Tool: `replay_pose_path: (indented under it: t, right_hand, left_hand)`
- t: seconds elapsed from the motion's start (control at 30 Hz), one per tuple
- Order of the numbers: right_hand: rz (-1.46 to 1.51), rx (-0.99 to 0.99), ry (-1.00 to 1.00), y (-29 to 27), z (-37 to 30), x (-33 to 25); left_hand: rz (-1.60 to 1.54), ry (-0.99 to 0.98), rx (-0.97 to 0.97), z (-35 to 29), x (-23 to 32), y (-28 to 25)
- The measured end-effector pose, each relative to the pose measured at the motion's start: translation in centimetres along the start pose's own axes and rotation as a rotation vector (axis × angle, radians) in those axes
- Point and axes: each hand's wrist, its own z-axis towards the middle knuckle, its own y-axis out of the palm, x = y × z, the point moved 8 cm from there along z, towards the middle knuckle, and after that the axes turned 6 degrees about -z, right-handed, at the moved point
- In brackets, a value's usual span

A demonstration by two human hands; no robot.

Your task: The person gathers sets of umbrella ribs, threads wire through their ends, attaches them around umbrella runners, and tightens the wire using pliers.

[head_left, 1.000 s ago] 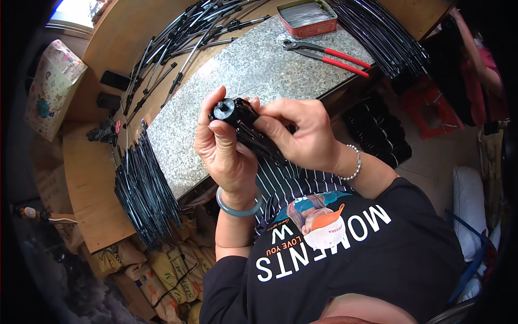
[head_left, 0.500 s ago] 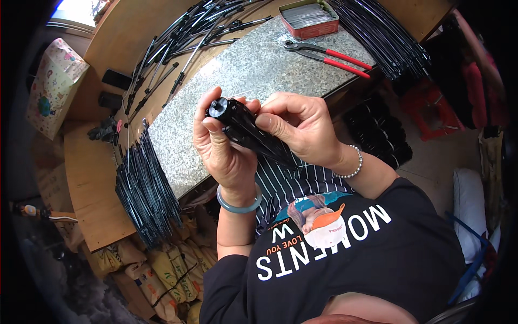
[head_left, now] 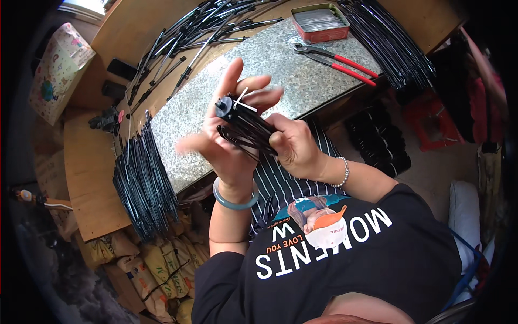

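A folded black umbrella frame (head_left: 249, 125), its thin ribs gathered in a bundle, is held above the edge of the stone-topped table. A round grey cap (head_left: 223, 107) with a short stud ends it at the upper left. Thin pale wire (head_left: 244, 95) sticks up beside the cap. My right hand (head_left: 300, 147) is closed round the lower part of the ribs. My left hand (head_left: 226, 159) is open behind the cap end, fingers and thumb spread, its fingertips and thumb blurred. Whether the frame rests on the left palm is hard to see.
Red-handled pliers (head_left: 337, 63) lie near a red tin (head_left: 324, 35) of thin wires. Bundles of black ribs lie at the right (head_left: 391, 46) and left (head_left: 144, 183) table ends. Loose umbrella shafts (head_left: 186, 48) cover the far side. A red stool (head_left: 434, 127) stands right.
My left hand has let go of the cap end and spread its fingers. My right hand has moved down the ribs and gripped them. The wire by the cap now shows clearly.
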Motion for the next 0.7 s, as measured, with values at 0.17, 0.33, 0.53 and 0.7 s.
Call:
replay_pose_path:
  t: [0.17,0.33,0.53,0.7]
  right_hand:
    - [-0.259,0.082,-0.212,-0.1,-0.5,-1.2]
    - [-0.474,0.103,-0.493,-2.2,1.3,-4.1]
    - [-0.706,0.229,-0.972,-2.8,1.5,-11.2]
    - [-0.653,0.115,-0.877,-3.2,0.9,-10.3]
  left_hand:
    - [0.514,0.024,0.165,-2.2,0.7,-1.6]
    - [0.575,0.064,0.155,-3.0,1.9,-2.1]
    - [0.944,0.272,0.13,-3.4,1.9,-1.1]
    - [1.048,0.26,0.021,-3.7,1.6,-0.4]
